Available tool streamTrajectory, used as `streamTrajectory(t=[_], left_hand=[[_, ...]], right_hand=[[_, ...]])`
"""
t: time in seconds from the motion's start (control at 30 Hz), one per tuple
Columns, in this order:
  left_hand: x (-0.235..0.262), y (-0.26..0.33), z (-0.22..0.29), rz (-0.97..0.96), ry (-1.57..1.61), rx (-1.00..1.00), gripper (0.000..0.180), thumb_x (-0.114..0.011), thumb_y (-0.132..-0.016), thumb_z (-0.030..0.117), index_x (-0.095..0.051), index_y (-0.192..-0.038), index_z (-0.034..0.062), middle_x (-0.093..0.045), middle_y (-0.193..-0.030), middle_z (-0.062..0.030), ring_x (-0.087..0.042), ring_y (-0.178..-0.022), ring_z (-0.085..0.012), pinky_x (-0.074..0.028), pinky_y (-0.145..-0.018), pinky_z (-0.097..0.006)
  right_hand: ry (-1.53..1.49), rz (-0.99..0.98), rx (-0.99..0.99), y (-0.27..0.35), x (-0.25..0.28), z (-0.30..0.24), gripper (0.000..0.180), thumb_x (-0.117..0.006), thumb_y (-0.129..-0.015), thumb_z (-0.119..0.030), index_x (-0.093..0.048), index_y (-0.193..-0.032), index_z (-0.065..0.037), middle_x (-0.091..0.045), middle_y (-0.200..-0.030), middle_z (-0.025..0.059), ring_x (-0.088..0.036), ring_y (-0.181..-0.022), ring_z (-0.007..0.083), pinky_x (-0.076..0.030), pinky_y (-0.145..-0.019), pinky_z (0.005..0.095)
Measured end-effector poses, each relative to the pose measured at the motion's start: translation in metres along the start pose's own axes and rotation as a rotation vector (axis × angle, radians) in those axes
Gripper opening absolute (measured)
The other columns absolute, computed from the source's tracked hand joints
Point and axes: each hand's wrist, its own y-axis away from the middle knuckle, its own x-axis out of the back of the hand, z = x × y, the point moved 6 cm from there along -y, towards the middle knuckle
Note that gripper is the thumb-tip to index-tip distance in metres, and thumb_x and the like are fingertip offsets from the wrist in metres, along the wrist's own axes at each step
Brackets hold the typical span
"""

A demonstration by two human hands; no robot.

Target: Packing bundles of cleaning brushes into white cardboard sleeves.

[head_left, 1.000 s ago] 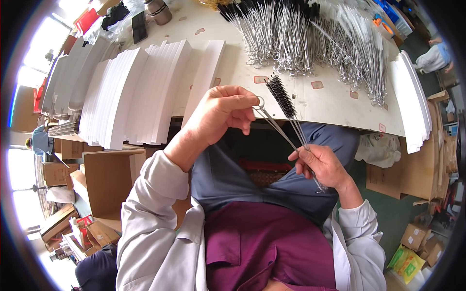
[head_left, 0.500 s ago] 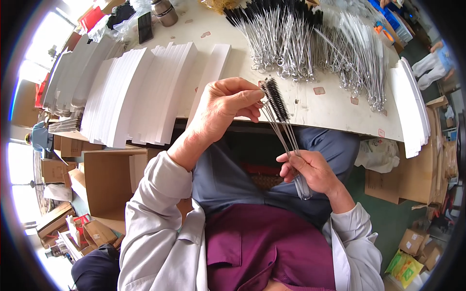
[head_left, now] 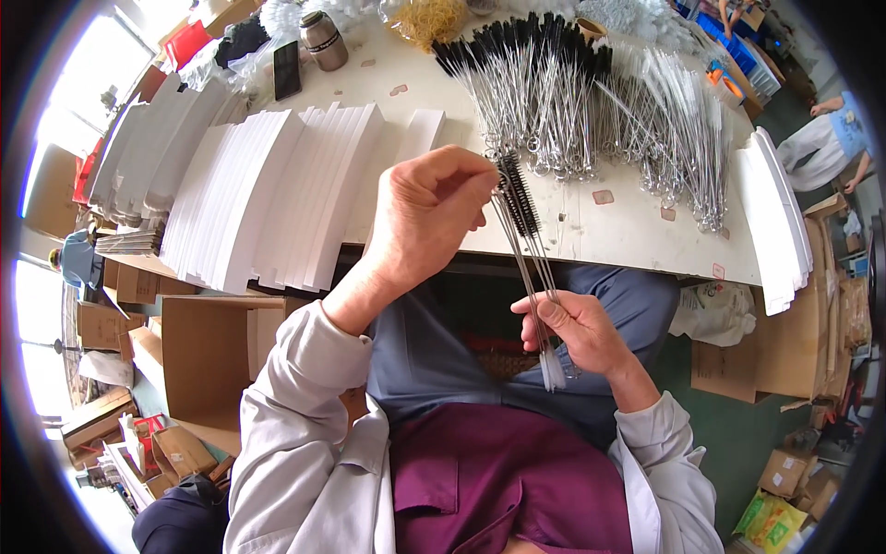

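Note:
Over my lap, near the table's front edge, I hold a small bundle of wire-handled brushes (head_left: 521,205). Black bristles point up and toward the table; white bristle ends hang below. My right hand (head_left: 583,331) is closed round the wire stems low down. At the top my left hand (head_left: 432,217) pinches the bundle beside the black bristles, where wire loops partly show. The fingertips hide exactly what they grip. Beyond my hands lies a wide pile of black-bristled brushes (head_left: 544,102), with white-bristled brushes (head_left: 678,129) to its right.
White folded cardboard strips (head_left: 231,198) stand in rows at the left, and another white stack (head_left: 775,222) hangs over the table's right edge. A metal flask (head_left: 323,42), a phone (head_left: 287,71) and yellow rubber bands (head_left: 425,20) lie far back. An open carton (head_left: 208,360) stands lower left.
The bundle has tilted more upright and shifted slightly left at its lower end. My left hand has turned and closed over its top; the right hand has moved slightly left and down.

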Motion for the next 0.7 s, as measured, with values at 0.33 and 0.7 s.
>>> streamTrajectory(t=[0.33, 0.7], left_hand=[[0.016, 0.002, -0.007, 0.108, -0.096, 0.031, 0.01, -0.069, -0.097, 0.006, -0.072, -0.096, -0.0028, -0.069, -0.073, -0.0041, -0.064, -0.062, -0.0068, -0.051, -0.057, -0.024], [0.013, 0.016, -0.009, 0.21, -0.315, -0.23, 0.004, -0.071, -0.093, -0.001, -0.073, -0.097, -0.0025, -0.07, -0.077, -0.0077, -0.066, -0.064, -0.0117, -0.053, -0.059, -0.027]], right_hand=[[0.287, 0.102, 0.074, 0.004, 0.008, -0.004, 0.04, -0.046, -0.114, -0.035, -0.068, -0.125, -0.003, -0.056, -0.072, -0.0008, -0.048, -0.062, 0.0064, -0.043, -0.059, 0.0236], [0.291, 0.187, 0.086, 0.011, 0.009, -0.001, 0.047, -0.045, -0.113, -0.04, -0.065, -0.134, -0.003, -0.041, -0.067, -0.0055, -0.036, -0.059, 0.0038, -0.034, -0.053, 0.0225]])
